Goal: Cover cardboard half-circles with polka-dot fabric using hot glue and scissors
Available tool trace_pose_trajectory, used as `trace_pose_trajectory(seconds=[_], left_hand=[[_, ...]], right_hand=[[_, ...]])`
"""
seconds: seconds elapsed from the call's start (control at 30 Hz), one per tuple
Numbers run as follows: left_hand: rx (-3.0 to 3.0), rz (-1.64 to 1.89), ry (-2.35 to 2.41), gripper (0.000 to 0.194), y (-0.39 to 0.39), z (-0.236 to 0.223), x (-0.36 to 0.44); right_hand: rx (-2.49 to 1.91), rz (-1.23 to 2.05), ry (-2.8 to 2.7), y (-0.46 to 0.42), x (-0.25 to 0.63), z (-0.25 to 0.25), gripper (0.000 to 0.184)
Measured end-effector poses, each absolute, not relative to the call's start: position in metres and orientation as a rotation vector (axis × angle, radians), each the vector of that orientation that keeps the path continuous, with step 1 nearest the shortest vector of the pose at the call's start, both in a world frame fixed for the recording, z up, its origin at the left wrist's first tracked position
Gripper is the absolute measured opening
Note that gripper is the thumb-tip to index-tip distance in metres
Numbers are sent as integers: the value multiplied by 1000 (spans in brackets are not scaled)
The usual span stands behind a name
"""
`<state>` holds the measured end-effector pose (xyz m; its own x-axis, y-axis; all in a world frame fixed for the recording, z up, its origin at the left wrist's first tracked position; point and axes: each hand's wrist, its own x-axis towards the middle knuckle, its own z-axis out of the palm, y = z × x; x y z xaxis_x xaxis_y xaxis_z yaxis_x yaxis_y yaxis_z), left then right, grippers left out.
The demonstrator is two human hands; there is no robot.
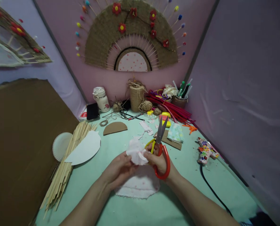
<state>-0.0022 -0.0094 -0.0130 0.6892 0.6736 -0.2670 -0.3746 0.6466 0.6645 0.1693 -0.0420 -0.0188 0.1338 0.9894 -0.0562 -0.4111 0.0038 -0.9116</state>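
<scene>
Over the table, in the head view, the left hand pinches the left side of a bunched white cloth; the right hand grips its right side and also holds scissors, blades pointing up and parted; spotted fabric lies just below the hands; to the left, a paper shape rests on sticks; beyond stands a twine roll.

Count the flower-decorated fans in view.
2: the centre fan on the pink backdrop; the left fan at upper left, cropped by the picture's edge. Any beyond the frame can't be seen.
</scene>
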Motion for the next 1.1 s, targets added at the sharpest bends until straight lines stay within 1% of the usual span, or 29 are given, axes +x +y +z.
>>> trace_pose_trajectory(seconds=[0.03,0.1,0.2,0.33,0.4,0.47,0.5,0.53,0.57,0.63,0.7,0.8,0.93,1.1], left_hand=[[534,605,587,34,-9,-15,-2],[392,545,641,26,-7,-19,-2],[421,573,618,31,-7,-20,-2],[640,812,514,59,-10,-13,-12],[716,798,432,77,-13,-11,-19],[797,703,371,95,-15,-11,-23],[827,664,366,98,-16,-12,-24],[838,643,380,95,-16,-13,-23],[825,637,411,87,-16,-15,-22],[740,661,504,65,-14,-16,-18],[627,718,574,52,-11,-16,-11],[519,799,587,51,-10,-12,-1],[515,811,606,54,-12,-11,5],[494,763,597,41,-11,-14,2]], right_hand=[[-983,1290,-802,-42,170,-17,32],[-981,1290,-867,-43,169,-15,31],[-923,1298,-940,-45,167,-15,34],[-833,1275,-909,-45,165,-19,36],[-807,1267,-907,-44,167,-22,35],[-810,1264,-915,-44,169,-24,33],[-821,1263,-919,-44,170,-24,33],[-836,1260,-924,-44,171,-25,33],[-854,1258,-933,-44,171,-24,32],[-918,1260,-964,-44,172,-23,31],[-1014,1250,-990,-45,173,-20,29],[-1112,1234,-1012,-46,173,-18,27],[-1117,1241,-1046,-47,173,-18,28],[-1146,1206,-1074,-48,172,-17,28]])
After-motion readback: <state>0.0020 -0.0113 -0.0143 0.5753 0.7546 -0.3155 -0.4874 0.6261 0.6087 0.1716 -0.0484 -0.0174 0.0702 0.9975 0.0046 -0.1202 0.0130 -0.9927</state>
